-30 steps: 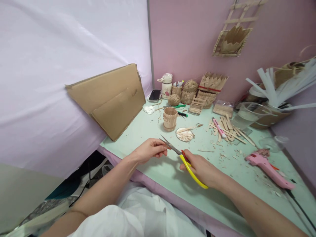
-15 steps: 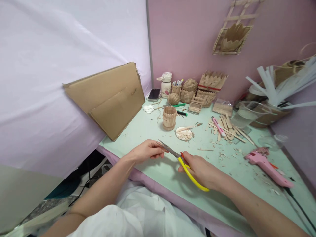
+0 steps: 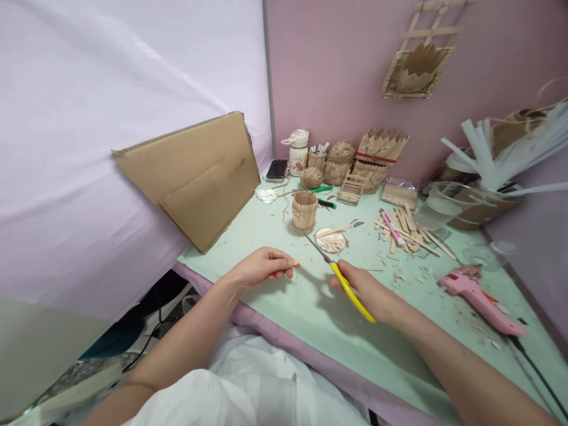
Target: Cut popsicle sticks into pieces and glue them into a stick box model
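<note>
Between the thumb and fingertips of my left hand (image 3: 268,266) is a small pale wooden piece (image 3: 295,262), mostly covered by the fingers. My right hand (image 3: 366,290) is closed around the yellow handle of a pair of scissors (image 3: 352,293). The blades look closed together and point up and left, apart from the left hand. Beyond the hands stands a small round cup made of wooden sticks (image 3: 305,212). A round white dish (image 3: 331,240) with wood bits and a stick lying across it is close to the scissor tips.
Craft sticks (image 3: 410,231) with a pink cutter (image 3: 392,227) lie right of centre. A pink glue gun (image 3: 481,299) trails a cord at far right. Cardboard (image 3: 199,183) leans at left. Twine balls (image 3: 312,177), a bottle (image 3: 299,154) and a phone (image 3: 277,169) line the back.
The scissors have moved away from the left hand, up and to the right, and their blades have come together. My left hand has barely moved and still pinches the small piece.
</note>
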Motion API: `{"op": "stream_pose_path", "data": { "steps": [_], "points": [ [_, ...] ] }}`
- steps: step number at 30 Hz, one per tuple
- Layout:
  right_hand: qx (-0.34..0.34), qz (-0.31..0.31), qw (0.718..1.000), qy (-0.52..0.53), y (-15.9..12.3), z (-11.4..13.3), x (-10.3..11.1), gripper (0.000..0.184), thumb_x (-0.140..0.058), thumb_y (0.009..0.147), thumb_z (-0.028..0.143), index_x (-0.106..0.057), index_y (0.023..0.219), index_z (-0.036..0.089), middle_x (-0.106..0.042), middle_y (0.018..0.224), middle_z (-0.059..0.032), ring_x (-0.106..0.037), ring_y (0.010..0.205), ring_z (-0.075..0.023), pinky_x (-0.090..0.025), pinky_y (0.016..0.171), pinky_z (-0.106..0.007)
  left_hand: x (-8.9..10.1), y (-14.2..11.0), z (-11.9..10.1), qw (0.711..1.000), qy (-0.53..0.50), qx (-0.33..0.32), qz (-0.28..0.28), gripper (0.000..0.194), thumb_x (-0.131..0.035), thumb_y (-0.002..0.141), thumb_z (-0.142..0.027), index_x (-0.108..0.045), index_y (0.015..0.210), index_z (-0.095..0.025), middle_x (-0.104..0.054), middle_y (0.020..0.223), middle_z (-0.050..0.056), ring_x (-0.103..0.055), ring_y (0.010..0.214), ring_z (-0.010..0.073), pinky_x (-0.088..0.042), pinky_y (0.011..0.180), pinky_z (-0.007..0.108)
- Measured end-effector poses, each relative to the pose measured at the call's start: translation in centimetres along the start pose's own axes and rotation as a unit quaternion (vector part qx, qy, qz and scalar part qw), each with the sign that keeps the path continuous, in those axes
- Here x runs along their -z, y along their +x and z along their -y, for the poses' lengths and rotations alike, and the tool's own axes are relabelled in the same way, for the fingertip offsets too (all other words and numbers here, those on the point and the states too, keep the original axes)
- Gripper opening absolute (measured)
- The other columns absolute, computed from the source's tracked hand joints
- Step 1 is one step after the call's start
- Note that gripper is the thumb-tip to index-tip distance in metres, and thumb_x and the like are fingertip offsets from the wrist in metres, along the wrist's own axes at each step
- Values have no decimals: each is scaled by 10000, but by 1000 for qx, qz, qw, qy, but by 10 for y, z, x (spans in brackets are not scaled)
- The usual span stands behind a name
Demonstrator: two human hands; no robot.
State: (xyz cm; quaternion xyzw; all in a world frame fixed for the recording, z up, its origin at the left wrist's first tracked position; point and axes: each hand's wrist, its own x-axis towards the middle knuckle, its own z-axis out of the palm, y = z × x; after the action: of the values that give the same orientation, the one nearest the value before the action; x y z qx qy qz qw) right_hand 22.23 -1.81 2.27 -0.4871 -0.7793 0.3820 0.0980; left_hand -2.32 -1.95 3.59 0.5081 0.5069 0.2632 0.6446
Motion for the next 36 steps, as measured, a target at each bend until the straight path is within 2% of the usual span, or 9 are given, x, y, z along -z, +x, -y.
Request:
{"op": "stream_pose_path", "data": {
  "steps": [5, 11, 13, 16, 18, 21, 24, 28, 36],
  "points": [
    [-3, 11, 999, 41, 3, -6, -3, 310, -399, 833, 494, -339, 703, 218, -472, 653, 41, -404, 577, -111, -322, 522, -232, -5, 3, 2, 997, -83, 2, 4, 386, -664, 685, -444, -685, 873, -107, -589, 689, 28, -320, 472, 25, -185, 419, 184],
    [-6, -17, 998, 59, 5, -8, -8, 280, -463, 796, 458, -356, 698, 218, -446, 630, 53, -398, 576, -110, -321, 518, -231, -14, 6, 4, 987, -162, -8, 7, 392, -666, 695, -435, -673, 899, -100, -577, 708, 41, -358, 506, 29, -202, 425, 173],
    [-4, -46, 995, 89, 8, -7, -11, 278, -476, 786, 460, -365, 704, 219, -427, 622, 55, -396, 572, -111, -327, 514, -232, -18, 7, 4, 985, -171, -17, 8, 389, -684, 685, -426, -671, 902, -103, -577, 711, 38, -381, 522, 32, -221, 437, 169],
    [-3, -126, 981, 150, 10, -2, -13, 271, -497, 767, 456, -377, 710, 221, -411, 606, 55, -388, 551, -109, -336, 511, -239, -28, 8, 5, 983, -182, -33, 3, 368, -715, 662, -406, -671, 887, -118, -591, 720, 31, -435, 560, 39, -283, 489, 173],
    [5, -173, 969, 174, 9, 4, -12, 249, -526, 743, 428, -395, 711, 219, -462, 630, 39, -404, 560, -114, -349, 532, -253, -37, 10, 7, 981, -189, -40, 3, 358, -721, 659, -399, -669, 887, -128, -611, 743, 30, -466, 586, 45, -323, 537, 182],
    [41, -208, 956, 204, 6, 11, -8, 238, -550, 729, 410, -407, 720, 219, -569, 744, -4, -419, 581, -120, -365, 566, -273, -50, 14, 10, 978, -204, -52, 9, 339, -730, 658, -368, -665, 894, -133, -637, 784, 35, -504, 638, 57, -370, 619, 195],
    [62, -218, 944, 238, 4, 15, -7, 278, -553, 742, 438, -377, 710, 225, -608, 818, -31, -416, 574, -118, -369, 562, -281, -60, 17, 12, 973, -220, -58, 22, 312, -720, 679, -346, -660, 892, -126, -646, 793, 38, -517, 657, 60, -383, 654, 200],
    [62, -224, 935, 268, 4, 14, -8, 311, -566, 740, 422, -327, 684, 231, -633, 868, -37, -409, 559, -111, -370, 564, -285, -66, 19, 13, 969, -239, -47, 29, 302, -705, 701, -347, -638, 898, -128, -646, 783, 37, -520, 637, 52, -372, 622, 187],
    [74, -223, 934, 269, 5, 12, -9, 336, -585, 730, 425, -311, 696, 233, -638, 827, -33, -429, 574, -115, -377, 580, -284, -69, 18, 17, 968, -247, -41, 32, 276, -687, 719, -343, -613, 868, -123, -628, 741, 29, -494, 586, 38, -363, 582, 169]
  ]
}}
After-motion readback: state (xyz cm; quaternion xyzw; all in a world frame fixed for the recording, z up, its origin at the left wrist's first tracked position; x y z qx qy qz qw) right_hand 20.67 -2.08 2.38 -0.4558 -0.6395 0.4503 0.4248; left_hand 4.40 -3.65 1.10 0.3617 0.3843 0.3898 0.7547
